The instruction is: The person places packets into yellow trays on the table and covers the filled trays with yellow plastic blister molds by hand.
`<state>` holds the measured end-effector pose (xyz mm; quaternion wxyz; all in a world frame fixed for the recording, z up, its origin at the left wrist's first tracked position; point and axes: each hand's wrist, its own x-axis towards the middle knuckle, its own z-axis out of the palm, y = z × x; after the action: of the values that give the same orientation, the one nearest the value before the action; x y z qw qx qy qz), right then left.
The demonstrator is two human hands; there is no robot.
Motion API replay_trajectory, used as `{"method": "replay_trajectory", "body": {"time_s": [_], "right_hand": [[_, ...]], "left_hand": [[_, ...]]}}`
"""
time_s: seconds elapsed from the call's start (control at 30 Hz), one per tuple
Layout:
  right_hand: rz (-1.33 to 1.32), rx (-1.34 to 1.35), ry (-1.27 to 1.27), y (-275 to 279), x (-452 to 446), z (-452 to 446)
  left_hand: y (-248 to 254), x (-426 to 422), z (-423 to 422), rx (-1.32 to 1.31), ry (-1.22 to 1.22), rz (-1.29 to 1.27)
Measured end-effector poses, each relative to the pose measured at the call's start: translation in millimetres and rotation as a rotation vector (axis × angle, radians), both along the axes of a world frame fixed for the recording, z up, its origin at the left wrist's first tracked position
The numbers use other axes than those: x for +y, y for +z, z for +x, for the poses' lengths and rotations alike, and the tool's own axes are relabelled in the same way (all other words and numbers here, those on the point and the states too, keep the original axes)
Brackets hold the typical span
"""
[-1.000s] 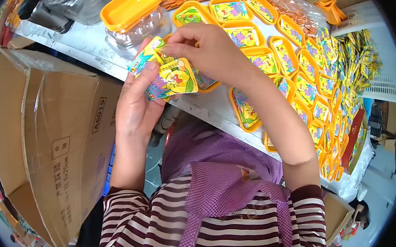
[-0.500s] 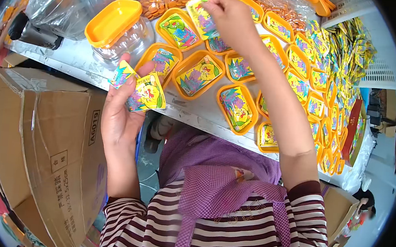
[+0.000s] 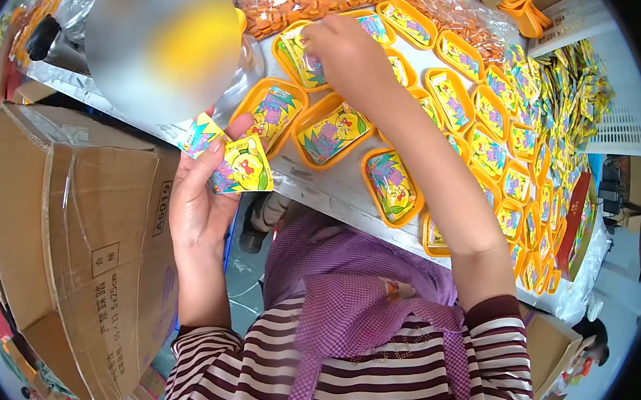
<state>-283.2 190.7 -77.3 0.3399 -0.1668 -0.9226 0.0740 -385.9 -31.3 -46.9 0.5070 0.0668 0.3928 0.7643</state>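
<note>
My left hand (image 3: 203, 190) is closed round several colourful yellow packets (image 3: 243, 167), fanned out above the table's near edge. Further up, my right hand (image 3: 341, 49) is at an orange tray (image 3: 278, 58), its fingers on a yellow and purple packet (image 3: 296, 55) that lies in the tray. Close by are two more orange trays, one (image 3: 299, 100) left and one (image 3: 349, 148) right, each with a packet inside. A further filled tray (image 3: 392, 187) is nearer to my body.
Many filled orange trays (image 3: 451, 101) cover the right side. Orange pieces (image 3: 299, 4) in clear plastic lie at the back, with a heap of packets (image 3: 566, 92) at the back right. A large cardboard box (image 3: 87, 256) stands at the left. A blurred disc hides the upper left.
My right hand went from the packets in my left hand to the back trays with one packet, now down in a tray. My left hand has moved slightly left and down, still holding its packets.
</note>
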Motion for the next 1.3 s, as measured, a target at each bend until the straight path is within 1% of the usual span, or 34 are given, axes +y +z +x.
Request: {"method": "replay_trajectory", "body": {"time_s": [0.1,0.2,0.3,0.43,0.5,0.57,0.6,0.67,0.73,0.77,0.87,0.9,1.0,1.03,1.07,1.13,1.17,1.2,1.23,1.27,1.3], "right_hand": [[0.122,-0.232,0.083,0.6,-0.8,3.4],[0.229,-0.302,0.040,0.5,-3.3,1.9],[0.245,-0.247,0.034,3.5,-6.8,-0.3],[0.296,-0.346,-0.049,2.0,-5.3,2.2],[0.300,-0.377,-0.057,3.9,-5.9,2.4],[0.238,-0.320,-0.062,11.0,-9.5,4.5],[0.203,-0.286,-0.050,16.3,-13.8,4.6],[-0.148,-0.186,0.090,40.2,-34.3,10.5],[-0.721,-0.142,0.262,63.2,-57.6,24.1],[-1.005,-0.129,0.340,68.9,-67.2,29.6],[-1.084,-0.193,0.381,72.0,-85.8,37.1],[-1.149,-0.182,0.424,71.8,-88.3,36.1],[-1.140,-0.033,0.399,80.1,-97.6,41.0],[-1.097,-0.011,0.404,78.7,-100.4,47.7],[-1.054,0.010,0.408,77.2,-102.5,54.1],[-1.069,-0.039,0.237,99.2,-106.0,69.5],[-1.051,0.265,0.334,89.6,-108.2,73.5],[-1.085,0.301,0.298,99.4,-109.7,88.7],[-1.112,0.032,0.118,112.4,-103.6,111.7],[-1.202,0.103,0.058,116.5,-102.2,134.2],[-1.287,0.181,0.023,119.1,-102.0,153.9]], "left_hand": [[-1.9,0.9,2.0,-0.012,-0.013,0.011],[0.3,3.3,5.6,-0.015,-0.020,0.025],[2.2,1.9,6.8,-0.008,-0.034,0.030],[2.1,2.5,9.8,0.004,-0.078,0.042],[0.9,5.9,14.7,-0.093,-0.081,0.054],[0.8,9.1,19.3,-0.173,-0.080,0.092],[-2.7,9.7,20.3,-0.221,-0.071,0.127],[-2.7,9.0,21.5,-0.167,-0.039,0.133],[3.7,13.6,23.9,-0.151,0.065,0.177],[2.3,15.0,21.5,-0.157,0.065,0.257],[16.7,23.2,36.8,-0.077,0.131,0.337],[20.2,22.9,45.1,-0.073,0.125,0.312],[19.5,21.4,59.3,0.099,0.012,0.270],[27.9,23.3,66.2,0.214,0.023,0.267],[31.7,25.6,70.6,0.265,-0.004,0.263],[31.8,19.5,73.2,0.282,-0.069,0.258],[29.4,17.4,73.4,0.268,-0.109,0.260],[28.0,17.2,74.8,0.273,-0.159,0.274],[24.4,20.4,76.3,0.293,-0.212,0.296],[25.5,25.3,77.7,0.338,-0.348,0.412],[25.8,32.2,87.0,0.567,-0.271,0.350]]}}
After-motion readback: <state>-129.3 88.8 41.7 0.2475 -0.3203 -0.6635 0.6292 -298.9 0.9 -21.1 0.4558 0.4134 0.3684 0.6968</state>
